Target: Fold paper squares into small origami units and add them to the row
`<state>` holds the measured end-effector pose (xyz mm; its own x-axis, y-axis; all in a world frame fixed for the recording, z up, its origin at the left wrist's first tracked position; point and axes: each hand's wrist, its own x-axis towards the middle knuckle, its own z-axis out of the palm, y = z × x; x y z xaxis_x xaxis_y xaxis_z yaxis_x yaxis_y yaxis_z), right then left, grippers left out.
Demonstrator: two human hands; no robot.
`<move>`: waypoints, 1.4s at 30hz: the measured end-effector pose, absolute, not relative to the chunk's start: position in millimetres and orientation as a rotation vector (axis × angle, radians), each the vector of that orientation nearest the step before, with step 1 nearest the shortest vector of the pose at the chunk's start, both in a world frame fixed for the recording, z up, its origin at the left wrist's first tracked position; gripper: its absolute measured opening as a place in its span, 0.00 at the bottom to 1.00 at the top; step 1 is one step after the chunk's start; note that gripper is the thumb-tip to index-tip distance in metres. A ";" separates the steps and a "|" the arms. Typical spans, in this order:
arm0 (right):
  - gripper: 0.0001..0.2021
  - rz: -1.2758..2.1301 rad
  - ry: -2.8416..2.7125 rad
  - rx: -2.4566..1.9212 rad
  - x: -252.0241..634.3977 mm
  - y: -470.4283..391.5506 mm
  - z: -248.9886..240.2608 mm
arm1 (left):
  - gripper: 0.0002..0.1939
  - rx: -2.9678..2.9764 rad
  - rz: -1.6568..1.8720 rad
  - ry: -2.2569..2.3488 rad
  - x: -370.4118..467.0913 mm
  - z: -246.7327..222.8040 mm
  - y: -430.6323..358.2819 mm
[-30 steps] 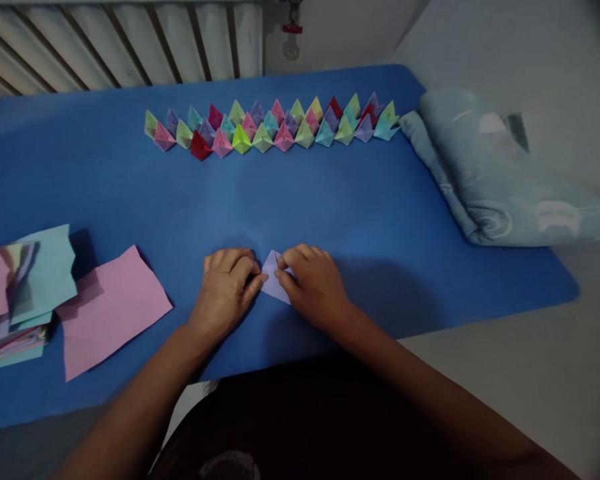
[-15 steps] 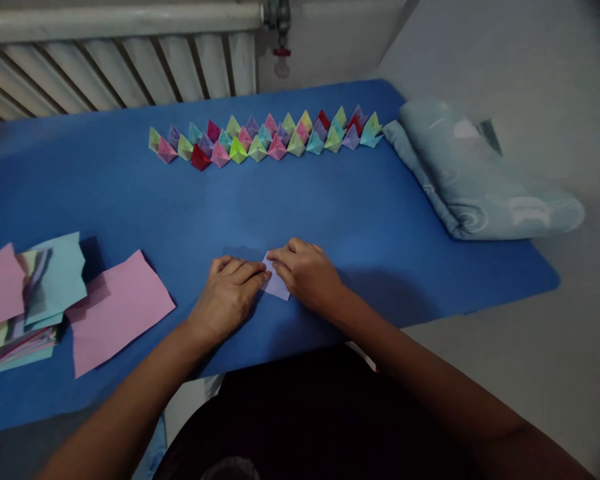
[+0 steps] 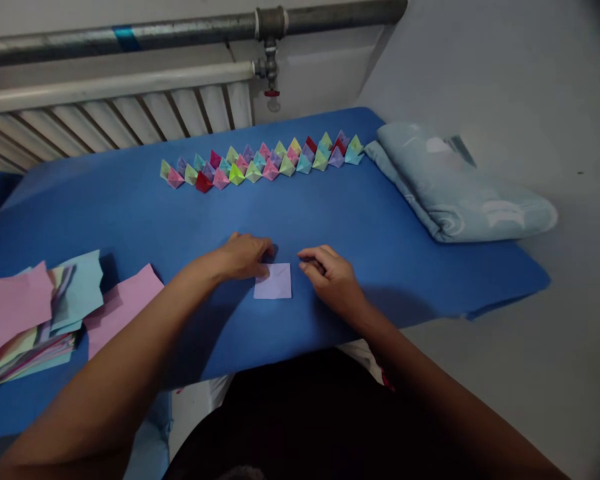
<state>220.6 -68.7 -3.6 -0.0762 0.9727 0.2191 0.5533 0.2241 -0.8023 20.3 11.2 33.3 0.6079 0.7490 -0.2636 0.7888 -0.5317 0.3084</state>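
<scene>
1. Paper square (image 3: 276, 285), lilac, lies near the front edge of the table (image 3: 315, 217).
2. Left hand (image 3: 244, 256), half-curled, touches the paper's far left corner; whether it grips, I cannot tell.
3. Right hand (image 3: 333, 275), partly open, empty, is just right of it.

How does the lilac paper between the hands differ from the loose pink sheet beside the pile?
The lilac paper looks clearly smaller than the pink sheet. The left hand touches the lilac paper's upper left corner, while no hand touches the pink sheet. The lilac paper shows most of its square outline; the left forearm hides part of the pink sheet. Both lie on the blue surface.
</scene>
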 end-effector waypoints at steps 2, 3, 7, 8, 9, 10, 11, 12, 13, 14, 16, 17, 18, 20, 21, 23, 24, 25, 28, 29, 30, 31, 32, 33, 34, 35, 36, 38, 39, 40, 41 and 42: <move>0.09 0.710 -1.739 -1.427 220.4 -68.4 -3.0 | 0.11 2.331 -0.156 1.305 20.3 33.5 7.9; 0.08 0.714 -1.742 -1.424 220.0 -68.1 -3.1 | 0.09 2.291 -0.156 1.330 19.5 33.1 5.9; 0.08 0.724 -1.735 -1.413 220.0 -68.3 -4.2 | 0.05 2.219 -0.152 1.385 13.1 30.7 -3.6; 0.08 0.734 -1.722 -1.411 220.5 -68.8 -4.2 | 0.06 2.203 -0.138 1.392 10.8 30.5 -6.7; 0.08 0.749 -1.701 -1.407 221.1 -69.5 -3.8 | 0.08 2.167 -0.095 1.391 8.4 30.3 -10.2; 0.08 0.766 -1.672 -1.402 221.6 -70.4 -2.9 | 0.09 2.112 -0.024 1.388 5.9 30.1 -14.0; 0.08 0.789 -1.633 -1.397 222.1 -71.5 -1.5 | 0.10 2.001 0.106 1.380 3.6 29.7 -18.3; 0.08 0.821 -1.586 -1.394 222.2 -72.9 0.5 | 0.11 1.845 0.254 1.355 1.6 29.2 -23.0; 0.08 0.863 -1.534 -1.394 222.1 -74.3 2.9 | 0.12 1.666 0.414 1.347 0.1 28.4 -28.1; 0.08 0.919 -1.481 -1.398 221.4 -75.8 5.8 | 0.13 1.488 0.529 1.330 -0.6 27.4 -33.4; 0.09 1.061 -1.392 -1.415 218.4 -78.4 11.9 | 0.14 1.190 0.734 1.310 0.9 25.1 -44.2; 0.10 1.132 -1.364 -1.416 215.9 -79.3 14.9 | 0.15 1.062 0.811 1.291 3.0 24.0 -49.6; 0.10 1.203 -1.345 -1.409 212.8 -79.9 17.6 | 0.16 0.949 0.893 1.272 6.0 23.2 -54.7; 0.11 1.334 -1.312 -1.370 204.7 -79.9 21.9 | 0.19 0.767 1.022 1.228 13.7 22.4 -64.1; 0.11 1.392 -1.290 -1.343 200.0 -79.5 23.2 | 0.19 0.704 1.071 1.206 17.9 22.5 -68.3; 0.13 1.478 -1.228 -1.294 190.5 -78.4 24.5 | 0.19 0.627 1.123 1.159 26.2 22.8 -75.7; 0.13 1.500 -1.191 -1.279 186.1 -77.8 24.5 | 0.19 0.606 1.136 1.139 29.8 22.9 -78.8; 0.12 1.512 -1.153 -1.270 182.2 -77.3 24.1 | 0.19 0.589 1.146 1.123 33.0 22.8 -81.5; 0.11 1.522 -1.067 -1.270 174.9 -76.5 22.2 | 0.18 0.565 1.173 1.104 39.0 21.9 -87.5; 0.10 1.521 -1.048 -1.273 173.9 -76.5 21.5 | 0.18 0.569 1.177 1.103 39.7 21.5 -88.7; 0.10 1.519 -1.035 -1.277 173.5 -76.5 20.9 | 0.18 0.580 1.173 1.103 39.9 21.1 -89.7; 0.10 1.518 -1.030 -1.282 173.6 -76.6 20.4 | 0.18 0.596 1.162 1.104 39.6 20.6 -90.5; 0.09 1.522 -1.030 -1.287 174.0 -76.7 20.0 | 0.18 0.611 1.146 1.107 38.9 20.1 -91.2; 0.09 1.530 -1.034 -1.293 174.7 -76.8 19.7 | 0.18 0.624 1.127 1.111 38.1 19.7 -91.7; 0.09 1.541 -1.040 -1.299 175.5 -76.9 19.4 | 0.18 0.634 1.109 1.115 37.3 19.4 -92.1; 0.10 1.550 -1.045 -1.306 176.4 -76.9 19.2 | 0.18 0.642 1.095 1.119 36.5 19.2 -92.4; 0.10 1.554 -1.050 -1.310 177.4 -76.9 19.2 | 0.18 0.652 1.081 1.121 35.7 19.3 -92.4; 0.09 1.539 -1.070 -1.323 179.6 -76.7 19.4 | 0.18 0.687 1.039 1.105 34.4 20.5 -91.5; 0.09 1.522 -1.092 -1.335 180.7 -76.6 19.9 | 0.17 0.711 1.017 1.092 33.8 21.8 -90.4; 0.08 1.505 -1.118 -1.348 181.7 -76.3 20.6 | 0.17 0.736 1.000 1.083 33.1 23.4 -88.8; 0.08 1.494 -1.147 -1.360 182.6 -76.2 21.6 | 0.17 0.763 0.989 1.082 32.4 25.3 -86.8; 0.08 1.486 -1.174 -1.373 183.3 -76.1 22.9 | 0.17 0.791 0.986 1.090 31.8 27.1 -84.7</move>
